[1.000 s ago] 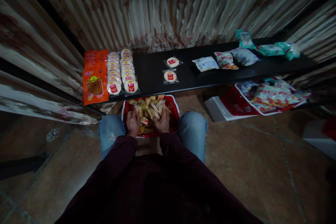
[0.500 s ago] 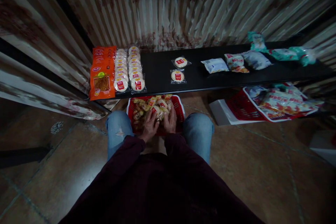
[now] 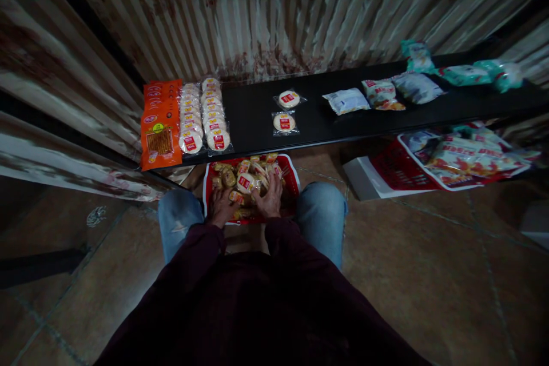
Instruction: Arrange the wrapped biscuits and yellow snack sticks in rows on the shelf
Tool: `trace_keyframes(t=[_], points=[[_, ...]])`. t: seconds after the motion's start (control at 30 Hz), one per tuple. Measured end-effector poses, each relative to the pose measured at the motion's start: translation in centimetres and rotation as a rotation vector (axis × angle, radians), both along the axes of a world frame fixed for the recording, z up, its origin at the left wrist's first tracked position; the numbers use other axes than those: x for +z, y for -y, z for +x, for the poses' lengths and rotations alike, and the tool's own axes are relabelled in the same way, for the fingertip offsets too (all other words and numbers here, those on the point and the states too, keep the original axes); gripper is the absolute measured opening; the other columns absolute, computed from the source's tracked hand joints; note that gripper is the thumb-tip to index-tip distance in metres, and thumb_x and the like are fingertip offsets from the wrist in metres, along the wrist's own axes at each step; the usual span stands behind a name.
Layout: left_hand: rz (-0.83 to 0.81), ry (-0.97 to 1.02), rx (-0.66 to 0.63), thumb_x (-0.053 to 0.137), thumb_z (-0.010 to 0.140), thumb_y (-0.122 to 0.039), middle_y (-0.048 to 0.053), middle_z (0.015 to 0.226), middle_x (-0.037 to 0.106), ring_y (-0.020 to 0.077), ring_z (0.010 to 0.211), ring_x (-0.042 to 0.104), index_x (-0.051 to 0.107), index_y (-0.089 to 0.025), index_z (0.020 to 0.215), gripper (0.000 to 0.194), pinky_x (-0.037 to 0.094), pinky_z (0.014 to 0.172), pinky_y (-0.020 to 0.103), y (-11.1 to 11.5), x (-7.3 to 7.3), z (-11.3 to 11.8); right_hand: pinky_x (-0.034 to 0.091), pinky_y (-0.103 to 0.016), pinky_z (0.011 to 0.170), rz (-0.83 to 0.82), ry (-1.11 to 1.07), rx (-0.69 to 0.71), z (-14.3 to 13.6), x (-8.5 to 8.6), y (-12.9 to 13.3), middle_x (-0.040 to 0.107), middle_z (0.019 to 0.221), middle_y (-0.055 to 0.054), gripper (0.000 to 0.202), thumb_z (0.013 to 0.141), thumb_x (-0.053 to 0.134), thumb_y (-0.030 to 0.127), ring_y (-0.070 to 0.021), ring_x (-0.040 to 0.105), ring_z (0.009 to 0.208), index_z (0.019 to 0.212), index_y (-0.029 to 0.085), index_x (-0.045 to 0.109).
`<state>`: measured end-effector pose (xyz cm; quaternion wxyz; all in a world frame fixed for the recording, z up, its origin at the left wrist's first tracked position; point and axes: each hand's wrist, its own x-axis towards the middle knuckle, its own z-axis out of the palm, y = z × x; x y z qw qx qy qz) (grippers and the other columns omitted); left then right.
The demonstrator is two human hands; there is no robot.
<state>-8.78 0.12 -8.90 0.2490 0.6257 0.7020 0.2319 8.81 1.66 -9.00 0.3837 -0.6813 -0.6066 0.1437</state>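
Left hand (image 3: pixel 222 206): shifted from mid-basket to the near left of the red basket (image 3: pixel 294 182); grip loose, fingers spread over gold-wrapped snacks (image 3: pixel 229 177). Right hand (image 3: pixel 270 199): near right, against white round packs (image 3: pixel 245 183) in the basket; whether its grip holds any, cannot tell. Black shelf (image 3: pixel 253 108): beyond, orange packets (image 3: pixel 160 103) far left.

Dim overall, corners darkest; soft glare on floor (image 3: pixel 124 281), lower left; edges stretched.
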Motion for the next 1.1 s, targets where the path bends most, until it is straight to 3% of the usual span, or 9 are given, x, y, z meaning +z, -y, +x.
trace_keyframes(t=[0.23, 0.4, 0.47, 0.6, 0.67, 0.73, 0.83, 0.97, 1.1], points=[[-0.095, 0.004, 0.267, 0.059, 0.074, -0.02, 0.004, 0.086, 0.065, 0.0187, 0.084, 0.062, 0.06, -0.02, 0.096, 0.022, 0.049, 0.082, 0.033, -1.0, 0.0, -2.1, 0.032, -0.054, 0.106, -0.018, -0.052, -0.063, 0.4, 0.1, -0.4, 0.029, 0.149, -0.016, 0.076, 0.077, 0.053, 0.041, -0.0331, 0.028, 0.137, 0.144, 0.018, 0.026], [0.074, -0.146, 0.302, 0.045, 0.075, -0.007, 0.01, 0.097, 0.062, 0.0205, 0.094, 0.061, 0.063, -0.015, 0.096, 0.028, 0.048, 0.088, 0.034, -0.8, 1.1, -2.6, 0.031, -0.054, 0.107, -0.03, -0.06, -0.083, 0.3, 0.0, -0.3, 0.027, 0.15, -0.016, 0.075, 0.078, 0.054, 0.042, -0.0335, 0.028, 0.137, 0.143, 0.018, 0.027], [0.109, -0.178, 0.199, 0.045, 0.078, -0.009, 0.012, 0.105, 0.061, 0.0224, 0.104, 0.058, 0.065, -0.016, 0.1, 0.031, 0.046, 0.094, 0.036, -0.3, 1.7, -2.1, 0.031, -0.054, 0.107, -0.028, -0.061, -0.089, 0.2, -0.1, -0.3, 0.028, 0.15, -0.016, 0.074, 0.078, 0.055, 0.042, -0.0338, 0.027, 0.137, 0.143, 0.017, 0.029], [0.129, -0.274, -0.271, 0.06, 0.077, -0.026, 0.009, 0.127, 0.056, 0.0289, 0.127, 0.043, 0.064, -0.023, 0.112, 0.036, 0.032, 0.109, 0.045, 0.9, 2.1, -0.2, 0.032, -0.055, 0.105, -0.032, -0.056, -0.087, 0.1, -0.3, -0.3, 0.03, 0.148, -0.017, 0.074, 0.078, 0.055, 0.043, -0.0341, 0.028, 0.136, 0.142, 0.016, 0.029], [0.092, -0.31, -0.33, 0.067, 0.071, -0.025, 0.009, 0.132, 0.054, 0.0322, 0.131, 0.037, 0.063, -0.024, 0.116, 0.045, 0.023, 0.113, 0.05, 1.1, 1.8, 0.5, 0.033, -0.055, 0.105, -0.032, -0.049, -0.08, 0.2, -0.4, -0.2, 0.032, 0.147, -0.018, 0.074, 0.078, 0.054, 0.043, -0.0341, 0.029, 0.135, 0.142, 0.016, 0.029], [0.052, -0.307, -0.229, 0.066, 0.069, -0.018, 0.011, 0.129, 0.055, 0.033, 0.129, 0.04, 0.064, -0.023, 0.114, 0.046, 0.024, 0.112, 0.052, 0.7, 1.4, 0.4, 0.033, -0.055, 0.105, -0.026, -0.047, -0.079, 0.2, -0.4, -0.2, 0.032, 0.147, -0.018, 0.073, 0.078, 0.054, 0.043, -0.0342, 0.03, 0.134, 0.142, 0.016, 0.029], [0.009, -0.246, -0.027, 0.056, 0.072, -0.009, 0.014, 0.118, 0.058, 0.0289, 0.116, 0.052, 0.064, -0.018, 0.11, 0.04, 0.041, 0.101, 0.045, -0.9, 0.8, -1.0, 0.033, -0.054, 0.105, -0.019, -0.056, -0.081, 0.2, -0.4, -0.2, 0.033, 0.146, -0.018, 0.074, 0.077, 0.055, 0.043, -0.0342, 0.031, 0.133, 0.141, 0.016, 0.031], [0.01, -0.047, 0.215, 0.051, 0.078, -0.012, 0.011, 0.107, 0.062, 0.0213, 0.101, 0.06, 0.055, -0.016, 0.117, 0.04, 0.048, 0.093, 0.038, -3.1, 0.3, -3.3, 0.033, -0.055, 0.105, -0.023, -0.068, -0.094, 0.0, -0.4, -0.2, 0.032, 0.146, -0.018, 0.073, 0.076, 0.056, 0.042, -0.0345, 0.03, 0.134, 0.141, 0.016, 0.033], [0.0, 0.026, 0.216, 0.053, 0.077, -0.013, 0.009, 0.105, 0.064, 0.0214, 0.102, 0.06, 0.056, -0.017, 0.114, 0.038, 0.046, 0.097, 0.04, -3.1, -0.2, -3.5, 0.033, -0.054, 0.106, -0.025, -0.072, -0.098, 0.0, -0.4, -0.3, 0.032, 0.145, -0.019, 0.074, 0.076, 0.056, 0.041, -0.0341, 0.03, 0.134, 0.141, 0.015, 0.032]])
